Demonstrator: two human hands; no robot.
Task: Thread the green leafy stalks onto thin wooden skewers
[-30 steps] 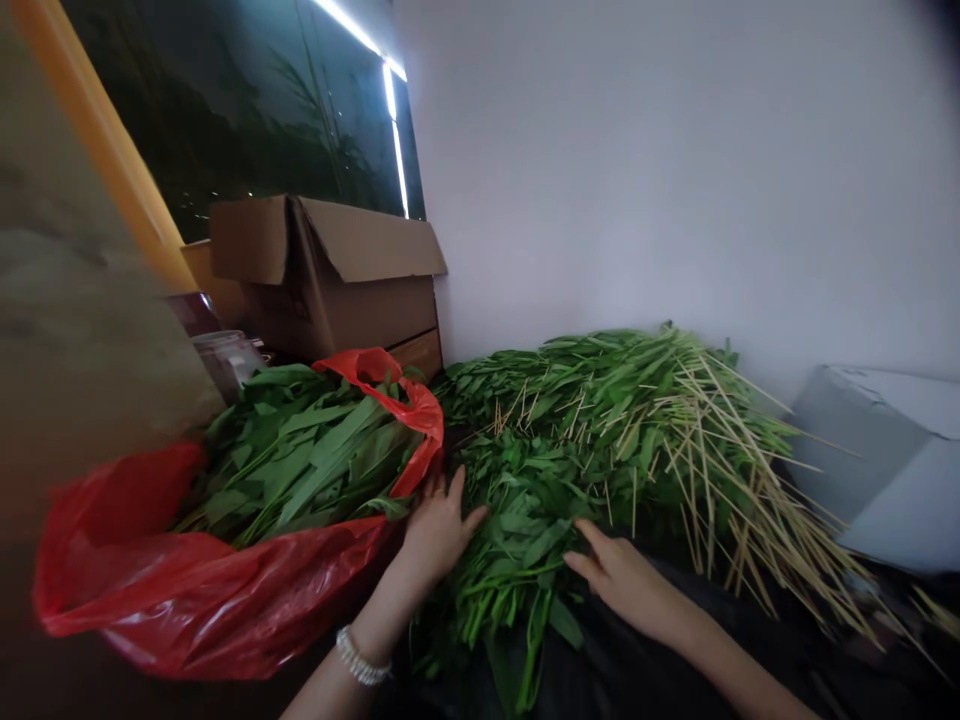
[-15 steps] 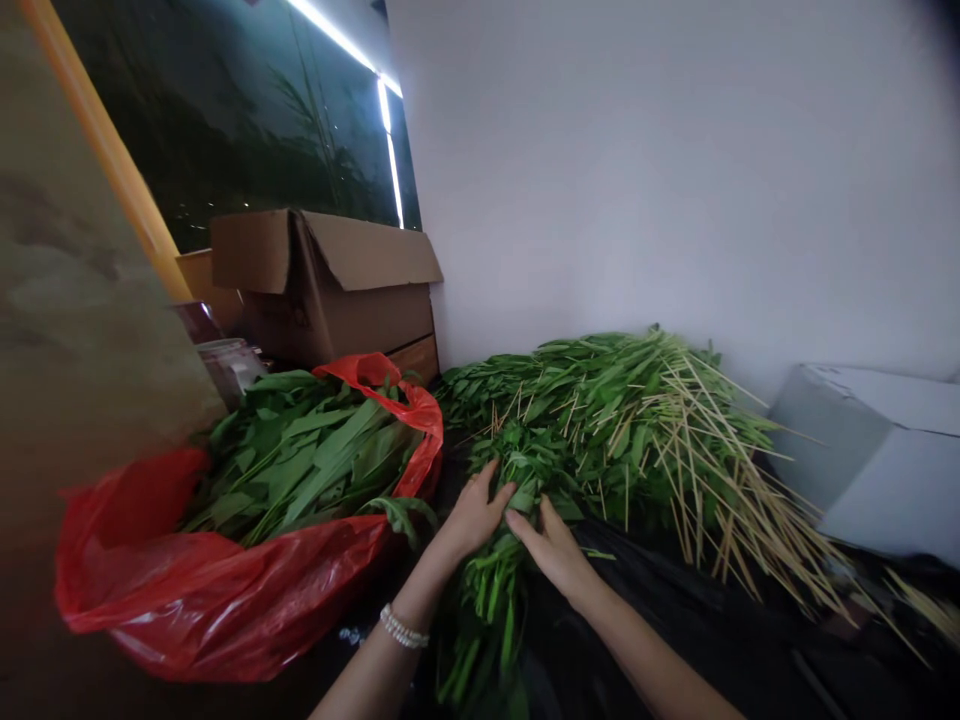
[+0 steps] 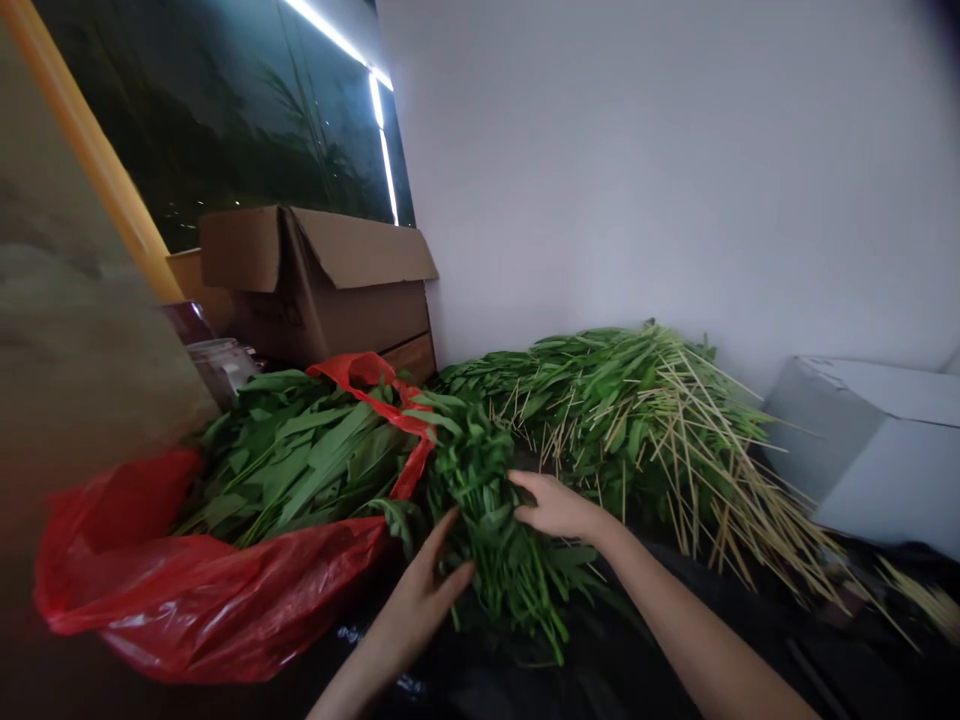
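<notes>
A bunch of leafy green stems (image 3: 487, 515) is in front of me, its leafy tops leaning left and its cut ends pointing down to the right. My right hand (image 3: 559, 508) grips the bunch from its right side, thumb and forefinger showing against the leaves. On the other side, my left hand (image 3: 420, 600) is open, with thumb and forefinger apart. Its fingertips are close to the lower left of the bunch, and some fingers are hidden. Just left of it, a red plastic bag (image 3: 247, 590) holds more long-leaved greens (image 3: 300, 460).
Against the white wall lies a large heap of greens (image 3: 600, 370) with thin pale sticks (image 3: 720, 470) spilling right. A white box (image 3: 877, 440) stands at the right. Behind the bag are an open cardboard box (image 3: 337, 310) and a clear container (image 3: 221, 365). Black sheeting (image 3: 675, 640) lies underneath.
The bunch has turned, its leafy tops now further left and its stem ends further right. My left hand has come down and left, away from its middle; my right hand has shifted slightly up.
</notes>
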